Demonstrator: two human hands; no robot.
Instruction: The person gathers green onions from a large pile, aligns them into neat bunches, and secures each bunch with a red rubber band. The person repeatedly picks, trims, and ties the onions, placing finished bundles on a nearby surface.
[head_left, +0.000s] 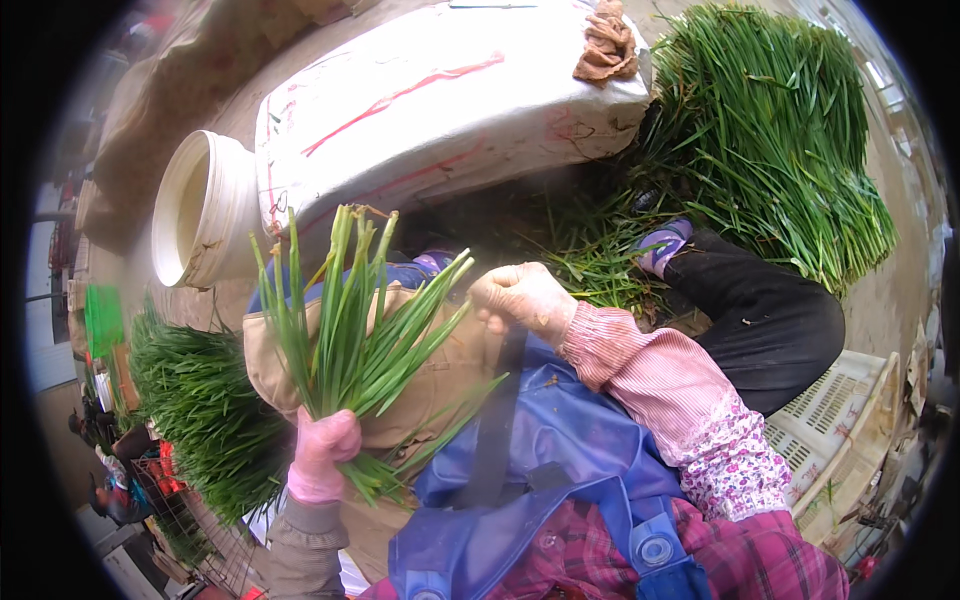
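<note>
My left hand (322, 454), in a thin pink glove, is closed around a bunch of green stalks that look like garlic chives (349, 345). Their cut ends fan upward, and the leaf tips hang below my fist. Close to the bunch's right side is my right hand (529, 296), in a pale thin glove, its thumb and fingers pinched together. One stalk end reaches its fingertips; whether they grip it is unclear. Under both hands are my tan-covered knee and a blue waterproof apron (555, 420). Loose leaf trimmings (607, 270) lie on the ground beyond my right hand.
A long white wrapped block (450, 97) lies ahead, a crumpled brown cloth (606, 45) on its right end. Left of it is a white plastic bucket (184, 210). Large chive piles stand right (772, 142) and left (202, 405). A plastic crate (821, 405) sits at lower right.
</note>
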